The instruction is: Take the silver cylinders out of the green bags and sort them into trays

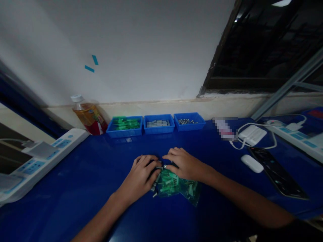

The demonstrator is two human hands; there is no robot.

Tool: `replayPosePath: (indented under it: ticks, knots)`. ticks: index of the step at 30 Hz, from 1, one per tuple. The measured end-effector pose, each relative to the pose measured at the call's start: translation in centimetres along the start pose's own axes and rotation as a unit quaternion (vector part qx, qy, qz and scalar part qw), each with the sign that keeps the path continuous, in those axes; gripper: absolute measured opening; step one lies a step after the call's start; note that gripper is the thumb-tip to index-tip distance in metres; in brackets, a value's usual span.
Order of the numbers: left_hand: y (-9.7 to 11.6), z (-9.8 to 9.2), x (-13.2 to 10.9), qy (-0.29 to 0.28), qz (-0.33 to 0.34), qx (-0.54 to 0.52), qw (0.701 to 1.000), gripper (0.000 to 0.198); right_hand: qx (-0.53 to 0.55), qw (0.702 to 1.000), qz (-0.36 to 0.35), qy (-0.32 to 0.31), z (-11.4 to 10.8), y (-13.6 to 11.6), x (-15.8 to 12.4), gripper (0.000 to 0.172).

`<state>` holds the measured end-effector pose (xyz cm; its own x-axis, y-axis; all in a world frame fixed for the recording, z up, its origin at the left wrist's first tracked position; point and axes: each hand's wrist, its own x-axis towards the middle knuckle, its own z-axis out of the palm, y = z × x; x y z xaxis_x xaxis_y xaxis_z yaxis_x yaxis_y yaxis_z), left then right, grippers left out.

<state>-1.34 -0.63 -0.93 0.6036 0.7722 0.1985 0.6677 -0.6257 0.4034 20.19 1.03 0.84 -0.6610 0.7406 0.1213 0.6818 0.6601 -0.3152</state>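
Observation:
My left hand (141,175) curls over the blue table, thumb and fingers closed around a slim grey piece (159,167). Another grey bar (154,185) lies beneath that thumb, partly hidden. Facing it, my right hand (186,163) is bent with thumb and fingers drawn together at a small silver screw (165,166); its fingertips are partly blurred. Just below both hands are clear bags (168,184) holding green plastic pieces, and a second bag (191,191) on the right with green parts and screws. One loose small metal piece (154,195) rests by the bags' left edge.
Along the wall stand three blue bins: one with green pieces (124,133), one with grey blocks (159,130), one with screws (190,127). A drink bottle (89,116) and power strip (63,148) are left. A phone (279,173), white case (252,163) and charger (253,135) lie right.

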Motion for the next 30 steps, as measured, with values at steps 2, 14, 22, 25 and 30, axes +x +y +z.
replayPosePath:
  ticks: [2, 14, 22, 25, 30]
  knots:
    - [-0.1, 0.1, -0.2, 0.003, -0.006, -0.01, 1.0, 0.022, -0.003, 1.0, -0.026, -0.016, 0.4, 0.1, 0.5, 0.017]
    - [-0.3, 0.1, -0.1, 0.006, -0.017, -0.04, 0.999, 0.02, 0.079, 0.994, -0.019, 0.073, 1.8, 1.1, 1.3, 0.011]
    - [0.0, -0.2, -0.1, 0.04, -0.009, -0.045, 0.998, 0.017, 0.335, 0.913, 0.149, 0.18, 1.8, 0.0, 0.6, 0.005]
    - [0.6, -0.3, -0.3, 0.08, 0.021, -0.075, 0.994, 0.019, 0.397, 0.887, 0.165, 0.167, 2.1, -2.2, -0.2, 0.004]
    - [1.1, -0.1, -0.6, 0.114, 0.066, -0.139, 0.981, 0.023, 0.42, 0.882, 0.149, 0.154, 2.4, -4.8, -0.9, 0.004]
